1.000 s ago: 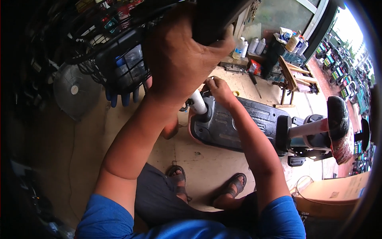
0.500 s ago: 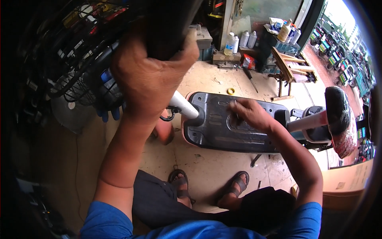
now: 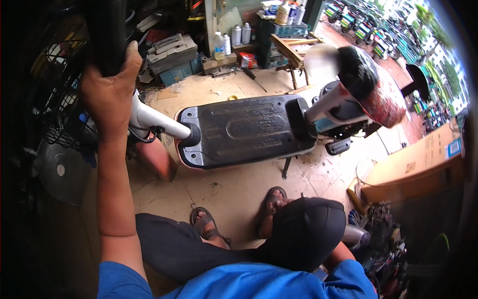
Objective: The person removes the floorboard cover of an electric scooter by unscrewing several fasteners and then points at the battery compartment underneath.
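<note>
My left hand is raised at the upper left, closed round a thick black tube-like part at the front of an electric scooter. Its thumb lies along the near side of the part; the other fingers are hidden behind it. Below the hand, a white steering column slants down to the scooter's black footboard. The worn seat, black and reddish, stands at the right end. Of my right arm only a short stretch shows beside my right knee. My right hand is hidden behind that knee.
A dark wire basket and a round fan are at the left. Tool cases, spray cans and a wooden stand line the back. A screwdriver lies on the floor. At right is a cardboard box.
My right hand has left the space above the footboard and dropped out of sight behind my knee. My left hand keeps its hold. The view has swung to the right.
</note>
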A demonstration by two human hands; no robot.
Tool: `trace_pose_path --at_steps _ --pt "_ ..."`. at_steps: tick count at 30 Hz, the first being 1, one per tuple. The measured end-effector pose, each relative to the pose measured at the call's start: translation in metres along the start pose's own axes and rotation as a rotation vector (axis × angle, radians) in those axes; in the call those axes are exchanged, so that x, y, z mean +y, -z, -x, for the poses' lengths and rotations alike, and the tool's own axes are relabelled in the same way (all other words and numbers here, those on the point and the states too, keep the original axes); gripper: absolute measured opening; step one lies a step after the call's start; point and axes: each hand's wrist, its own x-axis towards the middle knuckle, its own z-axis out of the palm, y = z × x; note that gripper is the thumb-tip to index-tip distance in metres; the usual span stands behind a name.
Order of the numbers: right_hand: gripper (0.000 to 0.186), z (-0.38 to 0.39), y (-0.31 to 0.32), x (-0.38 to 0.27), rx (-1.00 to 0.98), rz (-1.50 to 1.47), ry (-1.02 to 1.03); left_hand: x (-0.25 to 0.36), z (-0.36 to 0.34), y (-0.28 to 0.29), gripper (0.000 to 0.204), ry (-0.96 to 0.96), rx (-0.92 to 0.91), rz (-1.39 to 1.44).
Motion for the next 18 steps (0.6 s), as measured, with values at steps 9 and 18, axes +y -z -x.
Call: trace_pose_path --at_steps 9,18 --pt "0.025 0.022 0.069 0.069 0.316 0.177 0.347 0.003 -0.001 0.017 0.045 0.036 0.002 -0.169" --pt "0.020 0.026 0.124 0.126 0.557 0.374 0.541 0.008 -0.004 0.026 0.046 -0.011 -0.059 -0.131"
